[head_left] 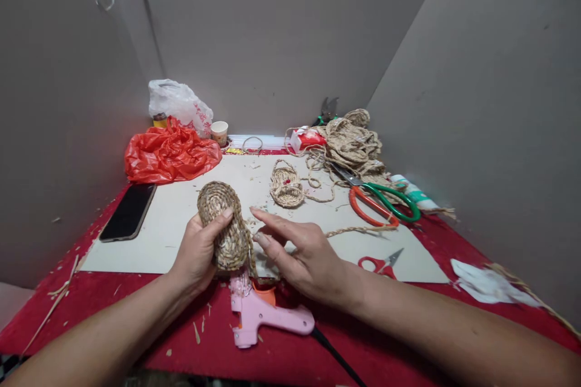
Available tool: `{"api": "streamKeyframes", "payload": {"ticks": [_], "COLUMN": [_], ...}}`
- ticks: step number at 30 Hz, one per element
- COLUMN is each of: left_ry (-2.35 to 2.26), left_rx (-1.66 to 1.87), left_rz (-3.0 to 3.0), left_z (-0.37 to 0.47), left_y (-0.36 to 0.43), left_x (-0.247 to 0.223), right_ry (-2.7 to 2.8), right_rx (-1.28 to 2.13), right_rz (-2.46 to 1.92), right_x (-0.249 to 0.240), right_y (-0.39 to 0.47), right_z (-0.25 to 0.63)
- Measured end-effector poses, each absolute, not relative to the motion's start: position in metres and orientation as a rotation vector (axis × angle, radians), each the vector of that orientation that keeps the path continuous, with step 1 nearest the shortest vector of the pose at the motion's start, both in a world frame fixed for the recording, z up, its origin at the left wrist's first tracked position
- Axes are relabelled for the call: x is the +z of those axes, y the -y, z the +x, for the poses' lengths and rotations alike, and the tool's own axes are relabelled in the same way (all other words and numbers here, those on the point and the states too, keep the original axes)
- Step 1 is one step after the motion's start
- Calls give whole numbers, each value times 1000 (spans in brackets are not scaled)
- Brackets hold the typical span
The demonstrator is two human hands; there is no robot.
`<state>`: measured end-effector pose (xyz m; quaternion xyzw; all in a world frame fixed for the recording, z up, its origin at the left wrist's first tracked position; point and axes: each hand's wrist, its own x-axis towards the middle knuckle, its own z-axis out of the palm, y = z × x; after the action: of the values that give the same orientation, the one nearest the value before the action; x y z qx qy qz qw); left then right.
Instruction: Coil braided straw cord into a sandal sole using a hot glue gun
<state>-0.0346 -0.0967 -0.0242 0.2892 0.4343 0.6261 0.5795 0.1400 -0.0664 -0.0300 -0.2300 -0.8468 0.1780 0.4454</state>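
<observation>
My left hand (200, 248) grips a coiled straw-braid sole (222, 217), shaped like a small shoe sole, thumb across its face. Beside the sole's right edge is my right hand (299, 254), index finger and thumb stretched out and apart; its other fingers are partly hidden. A straw braid (358, 230) shows beyond that hand and runs to the right; whether the hidden fingers touch it is unclear. Just below the sole lies a pink glue gun (272, 316) with a black cord. A small finished-looking woven slipper (287, 186) rests on the board further back.
Green-and-orange-handled scissors (372, 193) and small red scissors (381, 263) lie at right. Behind them is a heap of braided straw cord (351, 142). A phone (128, 213), red plastic bag (172, 152) and paper cup (219, 132) are at left. Grey panels enclose the table.
</observation>
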Motion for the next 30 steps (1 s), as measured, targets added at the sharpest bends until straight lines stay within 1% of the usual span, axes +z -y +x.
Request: {"api": "streamKeyframes", "payload": {"ticks": [5,12,20,25,30], "left_ry": [-1016,-1046,-1030,-1035,-1042], "left_rx": [1447,1468,1501,1535,1539], "left_rz": [671,629,648,641,629], "left_z": [-34,-34,-38,-39,-37], "left_y": [97,93,90,90,91], "left_x": [-24,-27,-20,-20,-19], "right_ry": [2184,2144,1996,2028,2045], "right_rx": [629,832,782,635,681], "right_rz": [-515,-544,-670,-523,-511], "right_x": [-34,-37,-39,-41,-40], "right_y": [68,63,66,71,71], "right_z": [136,130,138,136,134]}}
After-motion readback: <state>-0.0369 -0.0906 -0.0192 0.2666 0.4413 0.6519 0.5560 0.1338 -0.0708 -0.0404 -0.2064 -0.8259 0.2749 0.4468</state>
